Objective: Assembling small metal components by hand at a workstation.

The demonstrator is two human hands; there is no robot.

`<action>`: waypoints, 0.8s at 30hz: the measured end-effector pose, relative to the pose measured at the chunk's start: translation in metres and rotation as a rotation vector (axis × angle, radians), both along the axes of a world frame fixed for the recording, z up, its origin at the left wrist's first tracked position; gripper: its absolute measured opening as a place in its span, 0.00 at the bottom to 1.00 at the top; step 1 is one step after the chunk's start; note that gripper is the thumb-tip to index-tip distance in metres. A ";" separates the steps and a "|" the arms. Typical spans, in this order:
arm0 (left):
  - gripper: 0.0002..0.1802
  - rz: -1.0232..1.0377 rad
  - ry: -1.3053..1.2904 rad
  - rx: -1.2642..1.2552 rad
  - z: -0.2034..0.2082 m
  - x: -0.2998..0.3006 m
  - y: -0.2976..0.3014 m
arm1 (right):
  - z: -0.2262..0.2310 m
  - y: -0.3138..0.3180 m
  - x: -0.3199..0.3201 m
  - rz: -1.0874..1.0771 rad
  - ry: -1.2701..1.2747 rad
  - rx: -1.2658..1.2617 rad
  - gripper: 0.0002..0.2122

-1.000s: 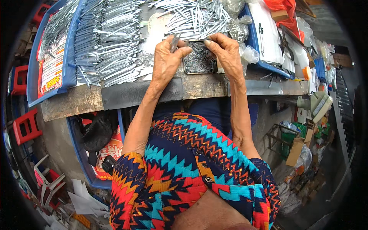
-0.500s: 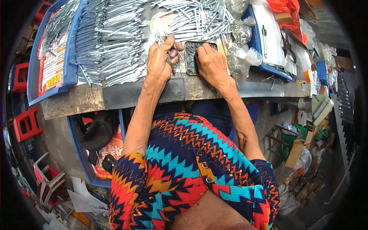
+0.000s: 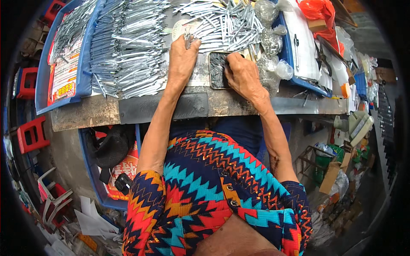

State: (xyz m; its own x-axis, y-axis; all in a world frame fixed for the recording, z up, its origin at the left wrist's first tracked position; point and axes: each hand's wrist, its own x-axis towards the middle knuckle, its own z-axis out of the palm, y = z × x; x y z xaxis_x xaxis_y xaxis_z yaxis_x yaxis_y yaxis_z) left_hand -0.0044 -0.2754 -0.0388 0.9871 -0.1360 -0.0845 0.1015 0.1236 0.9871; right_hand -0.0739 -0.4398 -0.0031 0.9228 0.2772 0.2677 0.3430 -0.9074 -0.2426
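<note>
My left hand [image 3: 182, 59] is closed near the front of the pile, with short ends of thin metal strips [image 3: 188, 39] poking out past the thumb. Its other fingers are hidden beneath. My right hand [image 3: 247, 79] reaches over the right side of a dark rectangular tin [image 3: 211, 80], fingers bent together at its contents. Small dark grey metal pins [image 3: 218, 68] fill that tin; whatever the right fingertips pinch is hidden. Beyond both hands lies a loose heap of silvery metal strips [image 3: 226, 30]. A round pale disc [image 3: 179, 28] lies by the left fingertips.
Dense rows of similar strips [image 3: 139, 51] cover the bench on the left, beside a blue tray [image 3: 85, 81]. Clear plastic bags [image 3: 269, 64] and another blue tray [image 3: 305, 83] stand at right. A dark strip [image 3: 166, 108] covers part of the bench's front edge.
My left hand has moved away from me, toward the heap, turning so the strips in it show less. My right hand stays at the tin, its fingers shifted slightly right.
</note>
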 end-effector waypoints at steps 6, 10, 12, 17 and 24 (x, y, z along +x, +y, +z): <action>0.13 -0.006 -0.312 0.896 0.013 -0.003 -0.014 | -0.005 -0.005 -0.006 -0.116 -0.037 0.326 0.03; 0.13 -0.005 -0.358 1.043 0.014 -0.005 -0.015 | -0.010 -0.009 -0.007 -0.195 0.019 0.573 0.06; 0.13 -0.023 -0.361 1.043 0.012 -0.004 -0.014 | -0.010 -0.010 -0.008 -0.229 0.064 0.633 0.06; 0.14 -0.030 -0.468 1.028 0.004 -0.007 -0.008 | -0.011 -0.011 -0.008 -0.264 0.176 0.845 0.06; 0.12 -0.065 -0.543 0.947 0.004 -0.010 -0.005 | -0.013 -0.008 -0.006 -0.301 0.251 0.999 0.04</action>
State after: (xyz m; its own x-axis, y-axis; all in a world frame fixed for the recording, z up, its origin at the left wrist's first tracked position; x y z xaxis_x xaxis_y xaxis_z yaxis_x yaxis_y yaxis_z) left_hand -0.0140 -0.2804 -0.0347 0.9177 -0.2984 0.2622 -0.3972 -0.6995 0.5941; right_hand -0.0800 -0.4479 -0.0163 0.9767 -0.2107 0.0402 -0.0249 -0.2976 -0.9544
